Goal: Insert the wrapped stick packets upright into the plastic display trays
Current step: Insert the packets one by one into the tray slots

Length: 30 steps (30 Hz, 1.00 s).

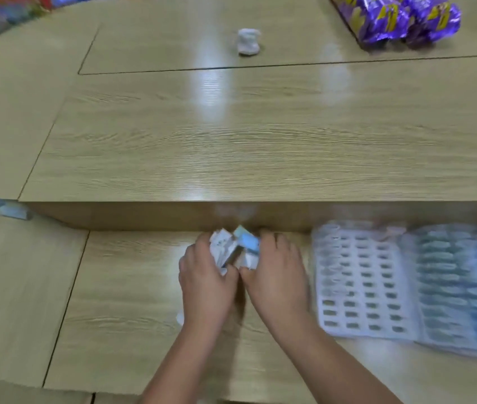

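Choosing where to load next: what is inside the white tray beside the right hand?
In the white tray, visible slots look empty; the neighbouring tray is packed with blue packets. Blur hides slot bottoms and the far row. The left hand and right hand grip loose packets.

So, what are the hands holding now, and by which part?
A bundle of wrapped stick packets: the left hand grips its left side, the right hand its right side.
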Each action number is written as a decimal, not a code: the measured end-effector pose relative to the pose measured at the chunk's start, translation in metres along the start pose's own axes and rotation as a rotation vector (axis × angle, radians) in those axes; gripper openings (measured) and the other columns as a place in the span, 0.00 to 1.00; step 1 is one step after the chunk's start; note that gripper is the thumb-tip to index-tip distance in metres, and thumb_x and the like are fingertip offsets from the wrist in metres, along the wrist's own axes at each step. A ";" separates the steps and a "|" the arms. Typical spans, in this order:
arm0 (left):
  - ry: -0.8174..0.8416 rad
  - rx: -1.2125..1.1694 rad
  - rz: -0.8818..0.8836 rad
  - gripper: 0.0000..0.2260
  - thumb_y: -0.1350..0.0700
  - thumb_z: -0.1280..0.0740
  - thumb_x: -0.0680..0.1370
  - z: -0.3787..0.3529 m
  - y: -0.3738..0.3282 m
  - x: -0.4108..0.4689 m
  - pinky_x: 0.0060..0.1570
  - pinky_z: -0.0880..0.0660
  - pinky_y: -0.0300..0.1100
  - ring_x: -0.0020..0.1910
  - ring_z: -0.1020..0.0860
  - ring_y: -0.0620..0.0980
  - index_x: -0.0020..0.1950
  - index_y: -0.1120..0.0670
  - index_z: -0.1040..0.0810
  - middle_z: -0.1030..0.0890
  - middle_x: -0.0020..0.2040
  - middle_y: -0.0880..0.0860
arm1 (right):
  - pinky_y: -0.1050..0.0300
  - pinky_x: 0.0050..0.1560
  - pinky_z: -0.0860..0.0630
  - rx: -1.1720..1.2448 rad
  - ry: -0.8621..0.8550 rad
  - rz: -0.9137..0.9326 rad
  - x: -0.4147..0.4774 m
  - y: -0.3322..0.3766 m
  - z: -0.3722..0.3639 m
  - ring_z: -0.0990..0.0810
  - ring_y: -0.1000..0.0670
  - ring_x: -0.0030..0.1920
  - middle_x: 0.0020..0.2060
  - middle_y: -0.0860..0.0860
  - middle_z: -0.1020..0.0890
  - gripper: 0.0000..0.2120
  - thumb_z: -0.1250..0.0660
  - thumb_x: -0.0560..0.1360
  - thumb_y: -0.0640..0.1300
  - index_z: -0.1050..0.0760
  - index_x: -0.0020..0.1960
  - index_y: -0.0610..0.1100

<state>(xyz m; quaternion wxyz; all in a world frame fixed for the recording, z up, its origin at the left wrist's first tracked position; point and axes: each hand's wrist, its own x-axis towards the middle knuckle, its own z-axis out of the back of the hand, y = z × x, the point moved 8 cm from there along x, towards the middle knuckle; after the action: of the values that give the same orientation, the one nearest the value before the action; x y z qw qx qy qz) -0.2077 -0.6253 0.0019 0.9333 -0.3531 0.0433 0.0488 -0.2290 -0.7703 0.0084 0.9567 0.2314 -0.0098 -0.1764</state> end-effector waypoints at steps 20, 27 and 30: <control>-0.032 -0.272 -0.184 0.18 0.44 0.39 0.75 0.044 0.012 -0.003 0.66 0.32 0.36 0.69 0.31 0.40 0.64 0.33 0.32 0.28 0.67 0.39 | 0.40 0.66 0.32 0.002 -0.111 0.215 -0.025 -0.011 0.017 0.34 0.37 0.69 0.67 0.41 0.32 0.28 0.24 0.66 0.56 0.25 0.61 0.44; 0.098 0.095 -0.367 0.12 0.43 0.32 0.72 0.042 0.025 -0.014 0.49 0.26 0.42 0.50 0.25 0.47 0.52 0.47 0.19 0.24 0.50 0.42 | 0.49 0.52 0.28 -0.169 0.050 0.606 -0.021 0.019 0.001 0.28 0.47 0.56 0.54 0.56 0.21 0.19 0.25 0.67 0.51 0.20 0.57 0.51; 0.143 0.263 -0.469 0.14 0.47 0.28 0.71 0.029 0.018 -0.016 0.44 0.25 0.45 0.48 0.29 0.49 0.55 0.47 0.19 0.26 0.49 0.45 | 0.51 0.52 0.28 -0.198 0.132 0.685 -0.012 0.029 -0.004 0.27 0.48 0.55 0.53 0.55 0.22 0.21 0.25 0.67 0.54 0.22 0.59 0.53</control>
<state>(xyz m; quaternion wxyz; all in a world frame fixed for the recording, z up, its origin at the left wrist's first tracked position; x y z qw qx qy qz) -0.2248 -0.5942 0.0136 0.9515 -0.2317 0.0322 -0.1997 -0.2306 -0.7402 0.0182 0.9766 0.1317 -0.0078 0.1696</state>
